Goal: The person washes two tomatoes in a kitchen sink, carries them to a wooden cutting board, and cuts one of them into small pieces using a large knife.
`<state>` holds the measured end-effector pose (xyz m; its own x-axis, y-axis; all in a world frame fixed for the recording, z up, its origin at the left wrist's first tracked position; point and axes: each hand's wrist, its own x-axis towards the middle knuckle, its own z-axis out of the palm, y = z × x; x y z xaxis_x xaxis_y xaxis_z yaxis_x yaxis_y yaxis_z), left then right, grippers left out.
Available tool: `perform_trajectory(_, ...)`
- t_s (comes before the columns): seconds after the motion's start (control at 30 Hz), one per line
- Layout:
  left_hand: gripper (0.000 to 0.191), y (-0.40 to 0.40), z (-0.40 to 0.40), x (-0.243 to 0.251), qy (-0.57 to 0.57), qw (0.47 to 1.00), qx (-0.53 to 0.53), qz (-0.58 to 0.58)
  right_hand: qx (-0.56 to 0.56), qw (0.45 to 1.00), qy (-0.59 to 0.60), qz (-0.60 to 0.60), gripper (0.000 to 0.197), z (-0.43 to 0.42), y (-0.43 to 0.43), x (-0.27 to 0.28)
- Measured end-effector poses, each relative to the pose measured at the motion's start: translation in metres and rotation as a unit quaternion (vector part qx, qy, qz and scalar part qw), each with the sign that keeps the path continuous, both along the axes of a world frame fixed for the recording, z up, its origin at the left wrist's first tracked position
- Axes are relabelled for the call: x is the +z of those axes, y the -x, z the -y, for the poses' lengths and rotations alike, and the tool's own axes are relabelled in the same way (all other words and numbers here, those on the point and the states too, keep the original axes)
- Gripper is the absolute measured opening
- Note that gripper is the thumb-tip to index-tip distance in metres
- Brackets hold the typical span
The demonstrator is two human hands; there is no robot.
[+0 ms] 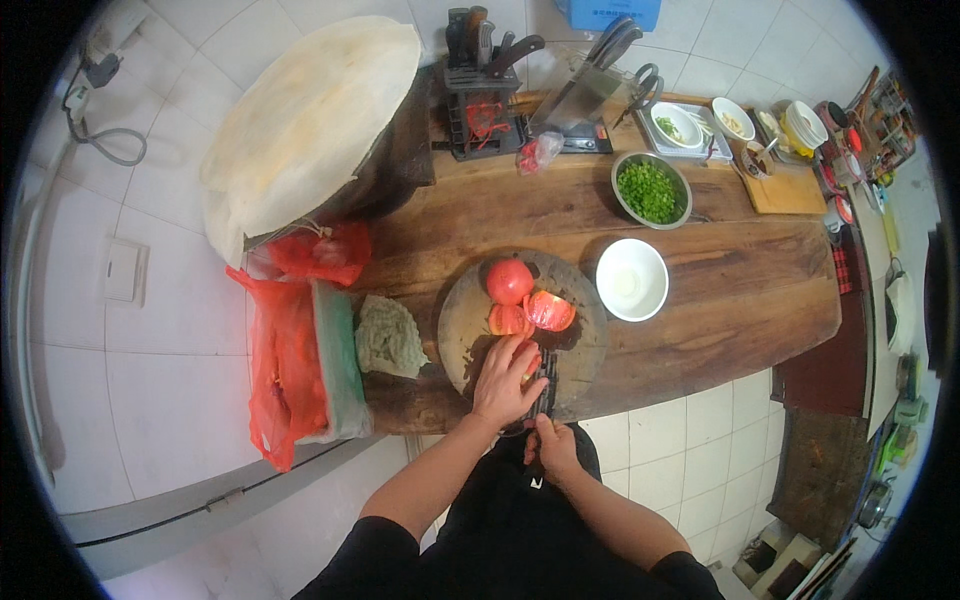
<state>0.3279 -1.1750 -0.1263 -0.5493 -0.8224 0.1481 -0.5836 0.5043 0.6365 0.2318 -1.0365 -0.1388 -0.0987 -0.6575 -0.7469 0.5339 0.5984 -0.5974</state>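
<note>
A round wooden chopping board (465,307) lies near the front edge of the table. My left hand (504,382) presses on a piece of tomato (531,366) on the board, its fingers covering most of it. In my right hand (553,446) is the handle of a kitchen knife (547,379); the dark blade lies along the right side of that piece. Just beyond my left fingers are cut tomato pieces (508,319) and a larger cut piece (551,310) with its wet face showing. Behind them sits a whole tomato (510,281). Juice darkens the board.
Right of the board stand a white bowl (632,300) and a metal bowl (619,196) of chopped greens. A crumpled cloth (390,337) and red plastic bags (281,375) lie left. Knife holders (480,82), small dishes (731,120) and a wooden board (787,191) line the back.
</note>
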Motion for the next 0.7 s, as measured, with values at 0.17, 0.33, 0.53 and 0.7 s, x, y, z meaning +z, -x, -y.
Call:
perform_trajectory(0.17, 0.047, 0.003, -0.001, -0.004, -0.016, 0.998, 0.048, -0.048, -0.003, 1.0, 0.02, 0.02, 0.035, 0.005, -0.005, 0.001)
perform_trajectory(0.33, 0.045, 0.004, -0.012, -0.004, -0.021, 0.993, 0.09, -0.076, 0.061, 0.998, 0.004, 0.008, 0.03, 0.001, 0.005, 0.011)
perform_trajectory(0.53, 0.043, 0.023, -0.034, -0.005, -0.026, 0.989, 0.112, -0.097, 0.06, 0.998, -0.012, 0.034, 0.028, -0.017, 0.023, 0.019)
perform_trajectory(0.7, 0.044, 0.056, -0.027, 0.017, -0.007, 0.989, 0.085, -0.121, 0.058, 0.998, 0.021, -0.017, 0.031, -0.015, 0.05, 0.045)
